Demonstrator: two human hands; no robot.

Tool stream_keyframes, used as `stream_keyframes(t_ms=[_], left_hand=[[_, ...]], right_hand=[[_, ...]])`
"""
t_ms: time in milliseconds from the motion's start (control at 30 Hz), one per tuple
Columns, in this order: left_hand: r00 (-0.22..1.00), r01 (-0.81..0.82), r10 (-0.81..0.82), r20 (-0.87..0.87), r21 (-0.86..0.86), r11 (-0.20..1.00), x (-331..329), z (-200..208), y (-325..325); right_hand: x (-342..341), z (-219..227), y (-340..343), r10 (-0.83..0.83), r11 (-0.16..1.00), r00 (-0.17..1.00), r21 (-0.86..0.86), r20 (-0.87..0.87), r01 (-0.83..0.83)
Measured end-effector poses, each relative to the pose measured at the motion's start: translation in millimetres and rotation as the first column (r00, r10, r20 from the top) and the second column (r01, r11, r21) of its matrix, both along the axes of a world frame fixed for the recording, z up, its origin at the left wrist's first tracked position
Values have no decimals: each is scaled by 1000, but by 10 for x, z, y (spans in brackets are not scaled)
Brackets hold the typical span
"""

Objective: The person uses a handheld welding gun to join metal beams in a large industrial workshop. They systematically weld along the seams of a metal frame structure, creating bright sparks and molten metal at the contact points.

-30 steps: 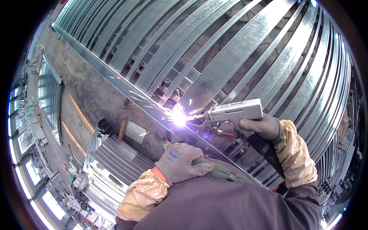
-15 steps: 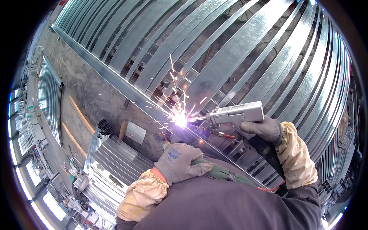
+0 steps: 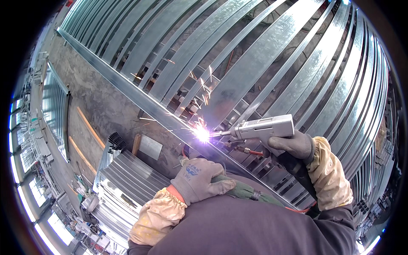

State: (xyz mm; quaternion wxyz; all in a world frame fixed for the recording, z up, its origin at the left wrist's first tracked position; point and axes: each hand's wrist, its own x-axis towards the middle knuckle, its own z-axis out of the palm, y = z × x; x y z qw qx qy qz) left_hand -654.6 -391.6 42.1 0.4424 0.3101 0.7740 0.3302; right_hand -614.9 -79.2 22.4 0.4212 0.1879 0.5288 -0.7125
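Looking down from head height, a person in a dark jacket welds a long frame of galvanised steel strips. The right hand (image 3: pixel 297 146), in a grey glove with a pale yellow cuff, is clenched round the grip of a silver-grey, pistol-shaped torch (image 3: pixel 265 127). A dark hose (image 3: pixel 297 172) runs from under the grip back along the forearm. The torch nozzle points left and meets the long rail (image 3: pixel 127 91) that crosses the frame slantwise from the upper left to the lower right. At that point a white-violet arc (image 3: pixel 202 135) glares, and orange sparks (image 3: pixel 204 87) fly up across the strips (image 3: pixel 263 55). The left hand (image 3: pixel 199 178), in a grey glove with a yellow cuff, is closed, palm down, over a green bundle (image 3: pixel 240 190) of cloth or hose just below the arc; I cannot tell exactly what the bundle is. Further left, a stack of ribbed metal sheets (image 3: pixel 127 182) lies on the concrete floor (image 3: pixel 85 106). As for risk, the left hand sits close to the arc, so sparks could scorch the glove or the green bundle. A slip of the torch off the rail would likely leave a poor seam. The glare could also hurt eyes that are not shielded.
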Motion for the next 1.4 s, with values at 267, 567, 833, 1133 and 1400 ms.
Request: stream_keyframes(t_ms=[267,567,833,1133,1400], left_hand=[[999,21,-20,38,-43,999,-6,-10,-5],[998,25,-23,57,-36,999,-37,-1,27],[999,10,-9,47,-15,1000,-43,-17,-2],[998,-33,31,52,35,999,-59,-87,-114],[999,-46,46,26,16,999,-105,-122,-190]], right_hand=[[3,37,31,42,999,999,-15,4,-42],[48,66,37,8,999,1000,-53,3,-8],[-55,322,24,27,999,999,38,18,-28],[-671,24,-231,-23,998,990,-58,-139,15],[-920,-385,-467,-1,997,965,-76,-263,-20]])
